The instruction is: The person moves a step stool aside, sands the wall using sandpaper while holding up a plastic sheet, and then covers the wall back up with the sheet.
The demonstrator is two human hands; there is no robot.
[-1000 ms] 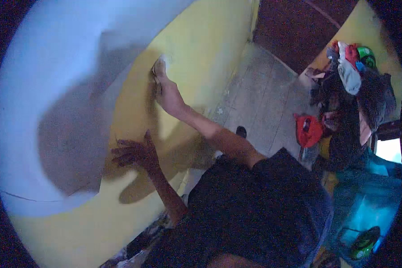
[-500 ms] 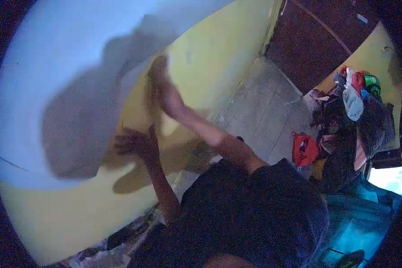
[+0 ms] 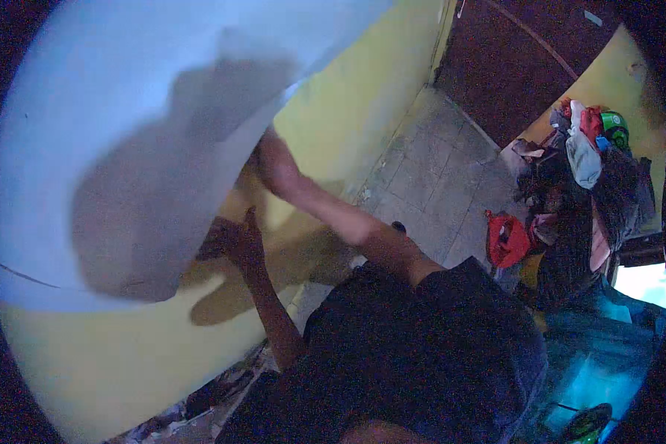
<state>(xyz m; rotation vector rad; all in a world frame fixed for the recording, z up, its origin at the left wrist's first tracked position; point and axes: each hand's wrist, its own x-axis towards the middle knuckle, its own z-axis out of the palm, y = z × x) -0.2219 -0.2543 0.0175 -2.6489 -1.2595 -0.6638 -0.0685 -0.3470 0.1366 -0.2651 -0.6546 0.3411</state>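
Observation:
A large white sheet (image 3: 44, 185) spans the upper left, in front of the yellow wall (image 3: 348, 96), with a broad shadow over it. My right hand (image 3: 275, 164) reaches up to the sheet's lower edge, and its fingers are hidden behind that edge. Below it, my left hand (image 3: 235, 243) is close to the wall at the same edge. Its thumb stands up apart from the other fingers, which are dark and partly covered by the sheet. Nothing held shows in the left hand; whether the right grips the sheet cannot be seen.
A grey tiled floor (image 3: 422, 170) runs to a dark brown door (image 3: 518, 66). On the right are a heap of clothes (image 3: 584, 159), a red bag (image 3: 507, 240) and teal fabric (image 3: 592, 370). Assorted clutter (image 3: 192, 411) lies along the wall's foot.
The sheet's edge has come down and to the right over the fingers of both hands. The left hand's fingers, spread in view before, are now partly covered. The view has shifted slightly.

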